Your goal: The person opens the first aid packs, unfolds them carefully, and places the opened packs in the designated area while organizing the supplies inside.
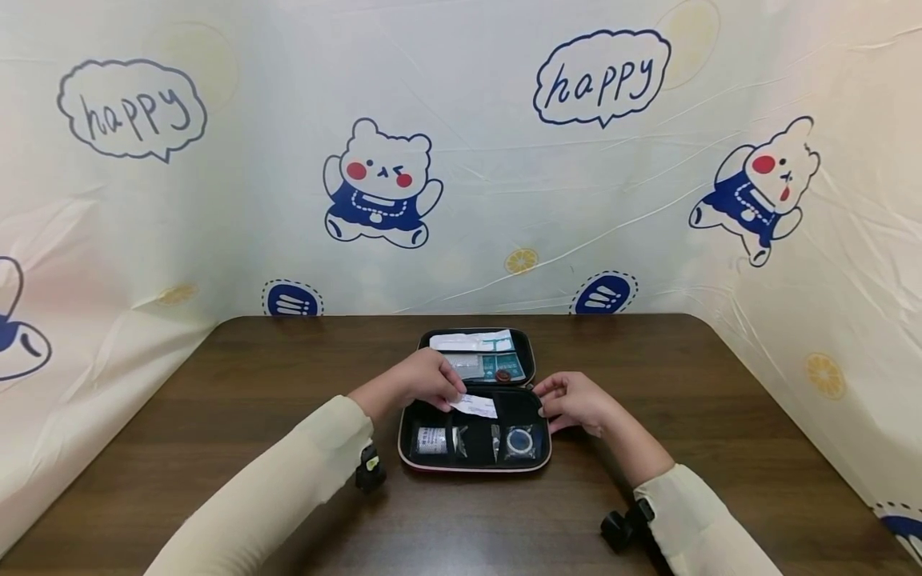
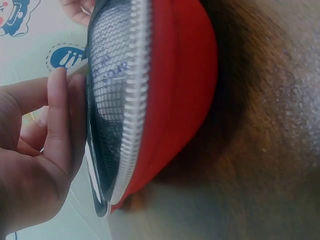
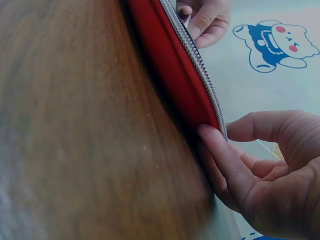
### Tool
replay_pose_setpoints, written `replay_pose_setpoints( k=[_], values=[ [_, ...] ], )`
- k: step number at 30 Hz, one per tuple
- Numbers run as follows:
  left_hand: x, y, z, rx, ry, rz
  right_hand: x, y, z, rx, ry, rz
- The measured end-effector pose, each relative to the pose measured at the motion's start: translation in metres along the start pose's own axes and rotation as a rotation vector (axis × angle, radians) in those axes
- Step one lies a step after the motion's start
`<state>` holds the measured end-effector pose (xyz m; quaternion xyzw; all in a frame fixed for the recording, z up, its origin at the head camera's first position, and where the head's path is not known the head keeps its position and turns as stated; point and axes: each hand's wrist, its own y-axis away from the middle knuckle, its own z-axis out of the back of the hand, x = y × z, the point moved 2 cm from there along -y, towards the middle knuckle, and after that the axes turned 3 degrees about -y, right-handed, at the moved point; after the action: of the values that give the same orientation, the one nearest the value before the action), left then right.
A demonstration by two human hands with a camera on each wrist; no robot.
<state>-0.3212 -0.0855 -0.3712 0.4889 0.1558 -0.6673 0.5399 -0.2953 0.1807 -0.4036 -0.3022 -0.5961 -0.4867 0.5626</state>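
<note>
An open zippered case (image 1: 475, 462), red outside and black inside, lies on the table. My left hand (image 1: 430, 379) pinches a white paper packet (image 1: 475, 406) over the near half of the case; its print is too small to read. At the right rim, my right hand (image 1: 576, 402) grips the case edge, with fingers on the red side in the right wrist view. Mesh pockets in the near half hold a white printed roll (image 1: 432, 440) and a round ring-shaped item (image 1: 519, 441) in clear wrap. White and teal packets (image 1: 471, 342) fill the far half.
The brown wooden table (image 1: 288, 448) extends around the case on all sides. Behind it hangs a pale printed cloth (image 1: 475, 200) with bears and lettering. A small black device is strapped to each wrist.
</note>
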Motion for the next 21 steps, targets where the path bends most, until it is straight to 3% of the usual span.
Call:
replay_pose_setpoints(
  k=[7,16,21],
  values=[
    [-0.005,-0.003,-0.003,-0.006,-0.023,0.008,0.000,0.000,0.000,-0.001,-0.003,-0.012],
    [-0.006,-0.007,-0.015,0.021,0.032,-0.015,0.001,0.000,0.000,0.004,-0.010,-0.013],
    [-0.011,-0.005,-0.016,-0.002,-0.042,-0.051,0.001,0.000,0.000,0.003,-0.012,-0.015]
  ],
)
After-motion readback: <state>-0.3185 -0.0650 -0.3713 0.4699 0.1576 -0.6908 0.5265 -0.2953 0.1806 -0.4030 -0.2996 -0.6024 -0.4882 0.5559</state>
